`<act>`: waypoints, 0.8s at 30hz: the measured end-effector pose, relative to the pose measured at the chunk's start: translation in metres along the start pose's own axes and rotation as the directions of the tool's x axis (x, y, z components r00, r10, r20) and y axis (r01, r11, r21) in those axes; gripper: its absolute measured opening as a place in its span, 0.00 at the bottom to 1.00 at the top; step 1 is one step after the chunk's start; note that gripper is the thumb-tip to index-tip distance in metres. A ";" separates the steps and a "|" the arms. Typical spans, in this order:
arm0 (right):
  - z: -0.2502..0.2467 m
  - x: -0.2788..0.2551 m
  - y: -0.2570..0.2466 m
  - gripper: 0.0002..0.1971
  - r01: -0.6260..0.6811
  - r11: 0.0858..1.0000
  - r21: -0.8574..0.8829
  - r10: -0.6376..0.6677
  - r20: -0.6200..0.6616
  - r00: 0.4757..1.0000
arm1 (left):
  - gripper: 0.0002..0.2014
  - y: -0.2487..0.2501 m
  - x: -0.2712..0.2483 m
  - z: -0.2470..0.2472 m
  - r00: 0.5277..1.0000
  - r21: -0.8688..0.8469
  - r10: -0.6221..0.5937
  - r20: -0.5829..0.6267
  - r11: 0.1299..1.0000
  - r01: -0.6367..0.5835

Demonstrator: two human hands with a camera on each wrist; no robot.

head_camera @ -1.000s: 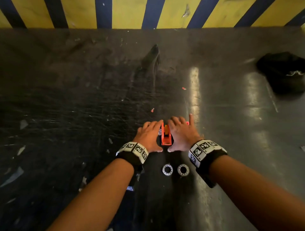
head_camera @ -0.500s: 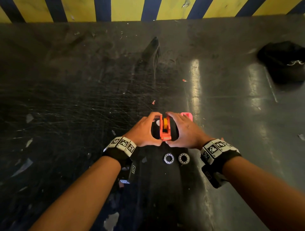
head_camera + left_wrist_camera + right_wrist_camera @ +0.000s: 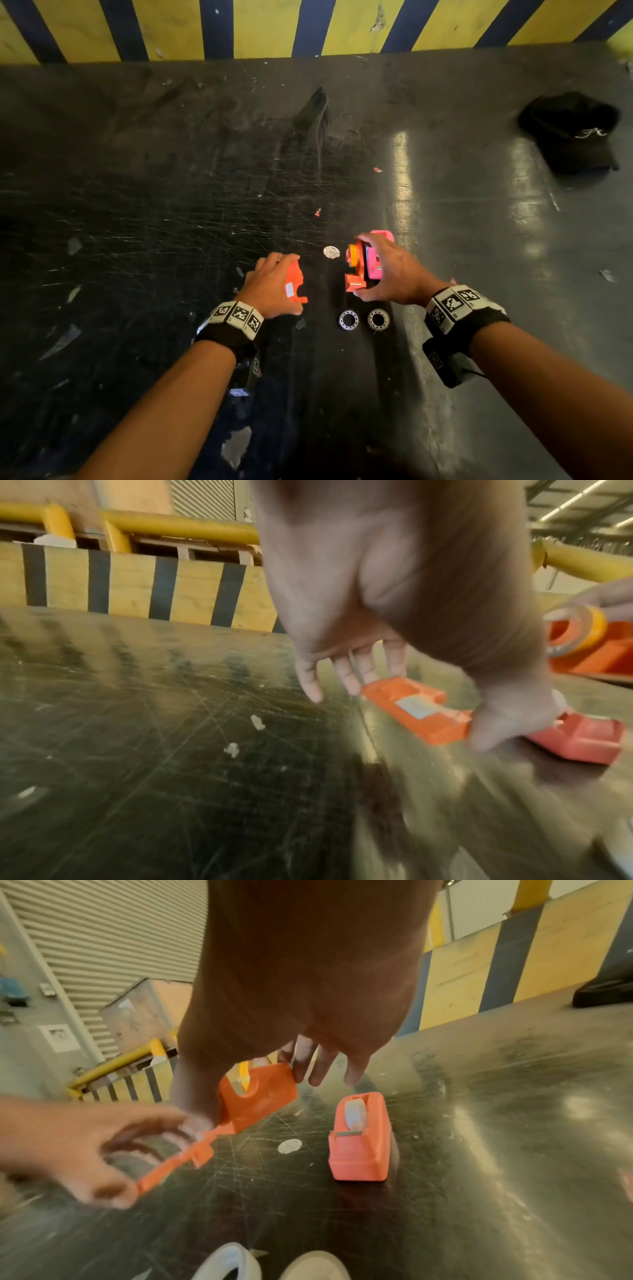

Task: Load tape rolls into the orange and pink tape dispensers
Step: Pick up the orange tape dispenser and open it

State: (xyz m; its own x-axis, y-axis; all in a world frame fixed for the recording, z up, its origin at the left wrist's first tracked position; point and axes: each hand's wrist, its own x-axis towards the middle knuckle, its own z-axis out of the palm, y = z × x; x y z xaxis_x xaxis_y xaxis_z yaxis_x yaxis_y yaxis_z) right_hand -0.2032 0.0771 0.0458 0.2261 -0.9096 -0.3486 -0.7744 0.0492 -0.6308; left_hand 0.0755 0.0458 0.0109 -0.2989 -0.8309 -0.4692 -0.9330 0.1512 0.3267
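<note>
Fingers of left hand [image 3: 270, 287] gripping orange cover half [image 3: 295, 281]; right hand [image 3: 390, 270] gripping orange dispenser half [image 3: 356, 270] with yellow-cored roll [image 3: 352, 253].

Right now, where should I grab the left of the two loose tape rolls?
Pinch the left tape roll by its outer rim from above, thumb on the near edge, fingers on the far edge. It lies flat, hole up, and the right tape roll sits close beside it, so a sideways pinch would likely bump that.
</note>
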 end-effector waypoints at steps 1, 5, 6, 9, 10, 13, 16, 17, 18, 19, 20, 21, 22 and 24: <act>0.001 -0.001 -0.002 0.55 0.004 1.000 0.012 -0.004 0.000 1.000 | 0.53 0.000 -0.001 0.006 1.000 0.063 -0.023 0.013 0.998 0.022; 0.008 -0.007 -0.010 0.54 0.005 0.999 0.052 -0.007 0.030 1.000 | 0.54 0.005 -0.001 0.020 0.997 0.138 -0.072 0.017 0.988 0.069; 0.009 -0.009 -0.011 0.54 0.002 0.998 0.058 -0.005 0.046 0.999 | 0.55 0.008 -0.002 0.020 0.997 0.129 -0.078 0.004 0.989 0.077; 0.010 -0.011 -0.012 0.56 -0.003 0.998 0.070 -0.001 0.060 0.998 | 0.47 0.023 0.000 0.011 0.993 -0.051 0.003 -0.118 0.999 -0.009; 0.010 -0.011 -0.012 0.56 -0.002 0.997 0.071 -0.002 0.054 0.999 | 0.38 0.032 0.001 0.005 0.985 -0.185 0.044 -0.167 0.980 -0.075; 0.009 -0.012 -0.015 0.55 0.002 0.997 0.078 -0.005 0.050 0.999 | 0.20 0.064 0.001 -0.019 0.989 -0.534 0.075 -0.128 0.835 -0.133; 0.011 -0.013 -0.018 0.52 0.022 0.994 0.105 -0.024 0.013 1.000 | 0.21 0.080 0.003 -0.025 0.996 -0.608 0.084 -0.041 0.789 -0.091; 0.011 -0.014 -0.018 0.52 0.028 0.993 0.111 -0.029 0.007 1.000 | 0.21 0.080 0.003 -0.023 0.997 -0.619 0.072 -0.036 0.782 -0.079; 0.012 -0.014 -0.017 0.53 0.032 0.993 0.112 -0.033 0.004 0.999 | 0.20 0.078 0.003 -0.021 0.998 -0.634 0.056 -0.041 0.770 -0.069; 0.011 -0.016 -0.015 0.53 0.028 0.994 0.109 -0.029 0.001 1.000 | 0.20 0.075 0.001 -0.018 0.997 -0.652 0.042 -0.060 0.755 -0.071; 0.011 -0.017 -0.012 0.53 0.021 0.995 0.101 -0.020 -0.008 1.000 | 0.19 0.072 -0.001 -0.014 0.995 -0.669 0.029 -0.094 0.738 -0.085; 0.010 -0.019 -0.008 0.53 0.011 0.996 0.091 -0.009 -0.020 1.000 | 0.17 0.068 -0.004 -0.010 0.990 -0.680 0.007 -0.142 0.726 -0.103; 0.009 -0.020 -0.003 0.53 -0.001 0.997 0.083 0.004 -0.032 0.999 | 0.16 0.064 -0.009 -0.007 0.982 -0.665 -0.010 -0.188 0.738 -0.119; 0.010 -0.023 0.006 0.53 -0.029 0.997 0.076 0.032 -0.042 0.999 | 0.17 0.058 -0.021 0.004 0.972 -0.513 -0.017 -0.236 0.851 -0.109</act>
State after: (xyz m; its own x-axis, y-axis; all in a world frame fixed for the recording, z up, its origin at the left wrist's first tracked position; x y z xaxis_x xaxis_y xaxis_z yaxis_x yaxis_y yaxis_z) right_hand -0.2069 0.1027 0.0434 0.1765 -0.9240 -0.3392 -0.7336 0.1063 -0.6712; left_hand 0.0266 0.0740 0.0360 -0.2273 -0.9362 -0.2682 -0.6584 -0.0553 0.7506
